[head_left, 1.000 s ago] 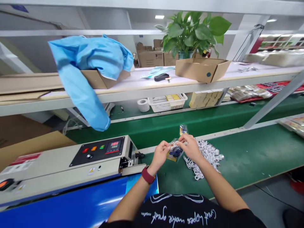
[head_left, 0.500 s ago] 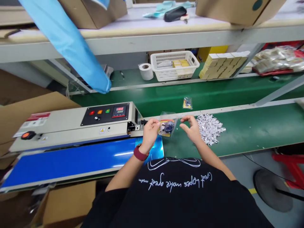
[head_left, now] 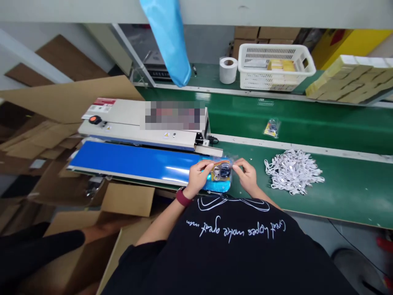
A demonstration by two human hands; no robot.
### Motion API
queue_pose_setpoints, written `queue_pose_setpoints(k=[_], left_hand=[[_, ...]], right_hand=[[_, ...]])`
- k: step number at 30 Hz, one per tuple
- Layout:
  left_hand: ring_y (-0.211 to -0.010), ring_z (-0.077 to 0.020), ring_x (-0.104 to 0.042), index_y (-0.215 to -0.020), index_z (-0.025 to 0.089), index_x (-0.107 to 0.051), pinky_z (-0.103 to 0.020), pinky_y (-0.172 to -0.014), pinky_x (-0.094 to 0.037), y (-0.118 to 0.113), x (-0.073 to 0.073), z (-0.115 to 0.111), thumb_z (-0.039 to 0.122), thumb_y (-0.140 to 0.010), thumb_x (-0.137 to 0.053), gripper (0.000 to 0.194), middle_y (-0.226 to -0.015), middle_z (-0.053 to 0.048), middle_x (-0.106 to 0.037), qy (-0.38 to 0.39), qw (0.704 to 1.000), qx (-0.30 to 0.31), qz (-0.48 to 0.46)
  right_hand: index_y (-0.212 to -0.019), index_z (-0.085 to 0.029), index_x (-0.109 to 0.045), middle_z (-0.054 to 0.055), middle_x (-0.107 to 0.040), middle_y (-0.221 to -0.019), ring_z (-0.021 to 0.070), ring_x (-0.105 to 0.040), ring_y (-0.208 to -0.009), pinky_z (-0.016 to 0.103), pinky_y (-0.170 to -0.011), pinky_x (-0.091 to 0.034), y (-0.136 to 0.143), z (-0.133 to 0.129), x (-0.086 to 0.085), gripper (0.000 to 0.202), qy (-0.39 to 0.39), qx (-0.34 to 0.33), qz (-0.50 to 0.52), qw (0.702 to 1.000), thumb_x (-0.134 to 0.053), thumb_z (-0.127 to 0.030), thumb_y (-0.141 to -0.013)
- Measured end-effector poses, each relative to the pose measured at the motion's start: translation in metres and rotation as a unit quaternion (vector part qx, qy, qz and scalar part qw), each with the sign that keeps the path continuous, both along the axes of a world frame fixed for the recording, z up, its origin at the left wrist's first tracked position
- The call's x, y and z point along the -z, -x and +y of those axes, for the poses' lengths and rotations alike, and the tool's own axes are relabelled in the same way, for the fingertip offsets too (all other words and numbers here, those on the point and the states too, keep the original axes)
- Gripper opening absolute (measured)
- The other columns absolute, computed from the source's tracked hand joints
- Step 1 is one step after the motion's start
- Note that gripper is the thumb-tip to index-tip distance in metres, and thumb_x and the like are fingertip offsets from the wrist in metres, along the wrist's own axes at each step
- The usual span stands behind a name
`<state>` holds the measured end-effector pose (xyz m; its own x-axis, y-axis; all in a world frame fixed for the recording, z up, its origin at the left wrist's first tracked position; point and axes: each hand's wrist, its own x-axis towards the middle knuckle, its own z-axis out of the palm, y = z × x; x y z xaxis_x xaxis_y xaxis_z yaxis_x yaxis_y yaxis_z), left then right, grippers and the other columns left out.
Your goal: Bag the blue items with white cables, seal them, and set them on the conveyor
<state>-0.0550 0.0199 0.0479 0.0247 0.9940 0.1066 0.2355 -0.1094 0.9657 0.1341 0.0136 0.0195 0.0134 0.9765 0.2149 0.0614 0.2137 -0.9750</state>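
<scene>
My left hand pinches the left edge of a small clear plastic bag, which holds a dark round item and a red and yellow card. On the bag's right edge, the fingers of my right hand are closed. The bag is above a shiny blue sheet at the right end of the blue conveyor belt. Behind the belt stands a beige machine. To the right of my right hand lies a pile of white cords. Another bagged item rests on the green surface farther back.
A white basket and a paper roll stand on the back ledge, with stacked cards at the right. A blue hanging sleeve comes down from above. Cardboard boxes and another person's arm are at lower left.
My right hand has moved in and taken the bag's right edge. The bag is now over the blue sheet. The view has shifted left, and another person's arm has appeared at lower left.
</scene>
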Motion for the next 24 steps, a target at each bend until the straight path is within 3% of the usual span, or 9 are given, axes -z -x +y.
queue_pose_setpoints(k=[4, 7, 11, 13, 15, 17, 20, 24], left_hand=[[-0.076, -0.0159, -0.063, -0.079, 0.017, -0.068, -0.026, -0.071, -0.047, 0.010, 0.005, -0.014, 0.029, -0.085, -0.056, 0.018, -0.081, -0.004, -0.070, -0.036, 0.998, -0.046, 0.014], [-0.079, -0.0153, -0.063, -0.081, 0.017, -0.064, -0.027, -0.074, -0.048, 0.007, 0.010, -0.020, 0.031, -0.087, -0.053, 0.019, -0.084, -0.004, -0.068, -0.048, 0.996, -0.079, -0.012], [-0.091, -0.0179, -0.062, -0.099, 0.018, -0.060, -0.029, -0.082, -0.048, -0.004, 0.015, -0.023, 0.035, -0.081, -0.061, 0.025, -0.100, -0.007, -0.066, -0.017, 0.996, -0.056, -0.072], [-0.093, -0.0194, -0.061, -0.104, 0.017, -0.060, -0.030, -0.084, -0.047, -0.009, 0.014, -0.022, 0.034, -0.074, -0.068, 0.035, -0.103, -0.008, -0.065, 0.026, 0.996, -0.041, -0.069], [-0.090, -0.0192, -0.061, -0.096, 0.016, -0.064, -0.030, -0.083, -0.046, -0.012, 0.013, -0.022, 0.032, -0.075, -0.067, 0.027, -0.096, -0.008, -0.065, 0.046, 0.997, -0.034, -0.053], [-0.083, -0.0181, -0.059, -0.082, 0.016, -0.067, -0.029, -0.080, -0.045, -0.012, 0.012, -0.021, 0.033, -0.080, -0.060, 0.018, -0.084, -0.006, -0.064, 0.026, 0.998, -0.034, -0.043], [-0.072, -0.0164, -0.056, -0.066, 0.017, -0.066, -0.027, -0.073, -0.044, -0.009, 0.013, -0.020, 0.035, -0.083, -0.057, 0.026, -0.068, -0.003, -0.060, -0.006, 0.998, -0.056, -0.030], [-0.070, -0.0156, -0.057, -0.071, 0.016, -0.067, -0.026, -0.069, -0.044, -0.001, 0.019, -0.018, 0.036, -0.082, -0.057, 0.025, -0.071, -0.003, -0.063, 0.036, 0.996, -0.068, -0.051]], right_hand=[[-0.076, -0.021, -0.056, -0.001, -0.058, -0.076, 0.0150, -0.054, -0.074, 0.028, -0.071, -0.044, 0.025, -0.001, 0.000, 0.016, 0.092, -0.040, 0.085, 0.991, -0.062, -0.036, -0.080], [-0.086, -0.022, -0.058, -0.001, -0.062, -0.081, 0.0144, -0.056, -0.074, 0.027, -0.070, -0.045, 0.042, -0.003, 0.000, 0.021, 0.167, -0.020, 0.177, 0.970, -0.067, -0.036, -0.074], [-0.081, -0.020, -0.062, -0.001, -0.062, -0.078, 0.0131, -0.055, -0.070, 0.026, -0.068, -0.044, 0.056, -0.004, 0.000, 0.018, 0.193, 0.011, 0.247, 0.950, -0.069, -0.028, -0.067], [-0.074, -0.019, -0.061, -0.002, -0.060, -0.073, 0.0121, -0.053, -0.067, 0.025, -0.066, -0.043, 0.061, -0.005, 0.000, 0.012, 0.187, 0.041, 0.250, 0.949, -0.067, -0.024, -0.065], [-0.069, -0.019, -0.059, -0.003, -0.058, -0.068, 0.0115, -0.051, -0.062, 0.024, -0.062, -0.042, 0.065, -0.006, 0.001, 0.009, 0.182, 0.070, 0.243, 0.950, -0.065, -0.025, -0.066], [-0.067, -0.019, -0.057, -0.003, -0.058, -0.066, 0.0119, -0.051, -0.061, 0.025, -0.061, -0.043, 0.067, -0.009, 0.001, 0.011, 0.172, 0.088, 0.224, 0.955, -0.064, -0.028, -0.067], [-0.068, -0.019, -0.058, -0.001, -0.061, -0.068, 0.0142, -0.055, -0.065, 0.028, -0.066, -0.046, 0.065, -0.014, 0.000, 0.017, 0.142, 0.086, 0.162, 0.973, -0.065, -0.034, -0.070], [-0.076, -0.019, -0.061, 0.000, -0.062, -0.068, 0.0153, -0.057, -0.066, 0.028, -0.066, -0.046, 0.056, -0.019, 0.000, 0.020, 0.122, 0.085, 0.083, 0.985, -0.063, -0.039, -0.074]])
